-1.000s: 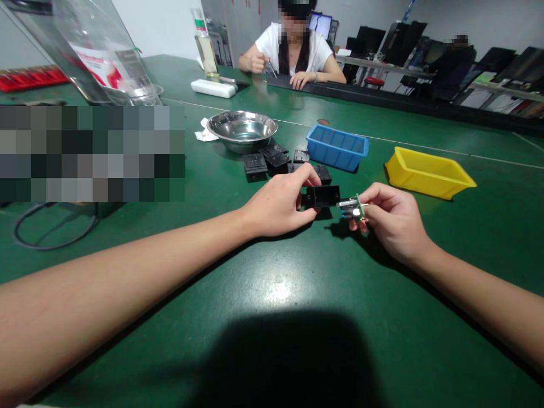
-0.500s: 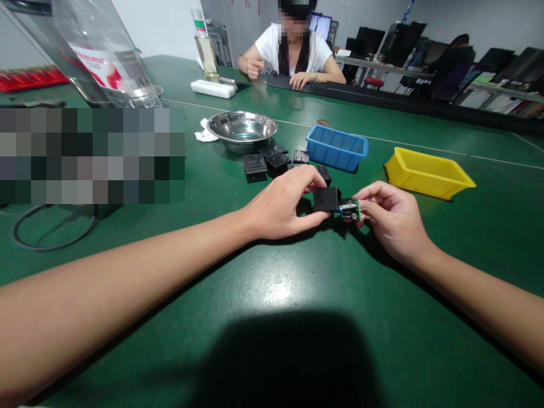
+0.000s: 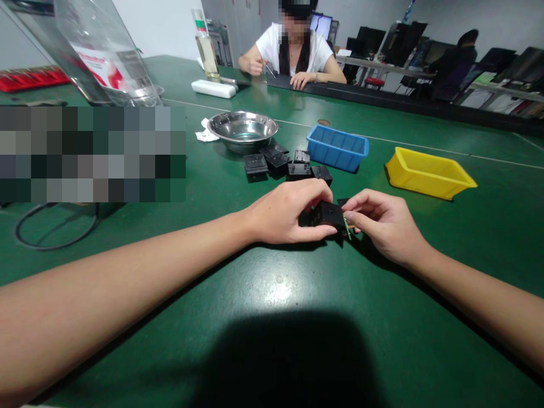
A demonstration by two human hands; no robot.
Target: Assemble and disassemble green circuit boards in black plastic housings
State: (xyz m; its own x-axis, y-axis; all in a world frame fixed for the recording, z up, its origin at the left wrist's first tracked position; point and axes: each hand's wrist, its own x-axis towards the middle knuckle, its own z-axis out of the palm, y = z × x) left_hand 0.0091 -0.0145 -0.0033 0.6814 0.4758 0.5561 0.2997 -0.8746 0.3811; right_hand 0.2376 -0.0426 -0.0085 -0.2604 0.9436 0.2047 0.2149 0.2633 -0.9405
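Between thumb and fingers, my left hand (image 3: 293, 212) grips a small black plastic housing (image 3: 330, 215) just above the green table (image 3: 272, 272). A green circuit board (image 3: 347, 226) sits at the housing's right end, its parts now mostly hidden inside or behind the housing. My right hand (image 3: 382, 224) pinches the board by its outer side, thumb toward me. Just beyond my left hand lie several similar black housings (image 3: 277, 161) in a loose group.
A steel bowl (image 3: 242, 127) stands behind the black housings. To its right are a blue bin (image 3: 337, 148) and a yellow bin (image 3: 430, 173). A plastic bottle (image 3: 106, 68) and a cable (image 3: 25, 241) are at left. Across the table sits a person (image 3: 293, 56).
The circuit board has moved left against the housing, so the parts that showed between them are covered. The housing has turned and come slightly nearer to me.
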